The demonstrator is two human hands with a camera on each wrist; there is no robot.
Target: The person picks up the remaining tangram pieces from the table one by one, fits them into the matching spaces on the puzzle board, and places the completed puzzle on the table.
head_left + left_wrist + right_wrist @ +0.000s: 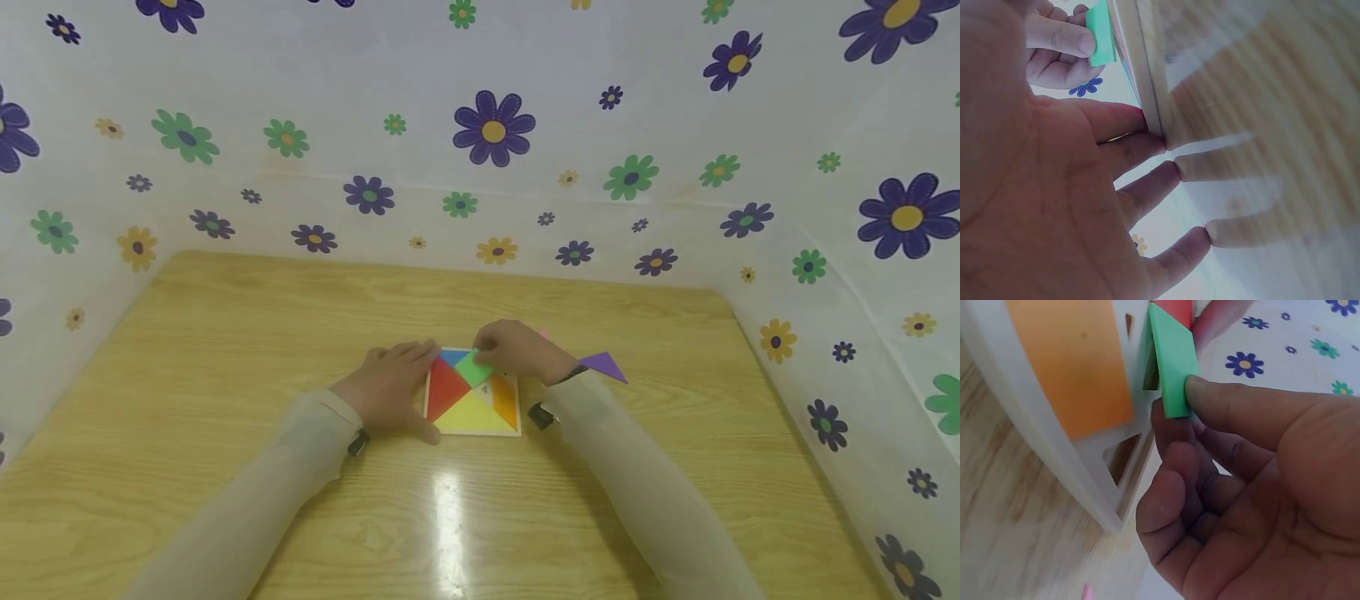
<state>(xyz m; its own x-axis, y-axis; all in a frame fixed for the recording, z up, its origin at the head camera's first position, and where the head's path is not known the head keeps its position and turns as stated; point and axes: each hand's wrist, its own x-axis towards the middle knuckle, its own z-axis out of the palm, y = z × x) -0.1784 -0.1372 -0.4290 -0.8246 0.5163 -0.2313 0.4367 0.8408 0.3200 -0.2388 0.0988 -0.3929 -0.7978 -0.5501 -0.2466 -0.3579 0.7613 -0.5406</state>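
Note:
A square white tangram board [480, 434] lies on the table, with a red triangle [446, 390], a yellow triangle [472, 415], an orange piece [505, 400] and a blue piece [452, 357] in it. Between thumb and fingers, my right hand [517, 350] pinches a flat green tangram piece [1175, 369], tilted over the board's far part. My left hand [390, 387] rests at the board's left side, fingers extended. In the left wrist view, its fingertips [1194, 240] touch the tabletop, the upper ones right at the board's edge.
To the right of the right wrist lies a purple triangle [606, 365]. A bit of a pink piece [543, 333] shows behind the right hand. Flower-printed white cloth [420, 167] walls in the wooden table [300, 308] at the back and sides.

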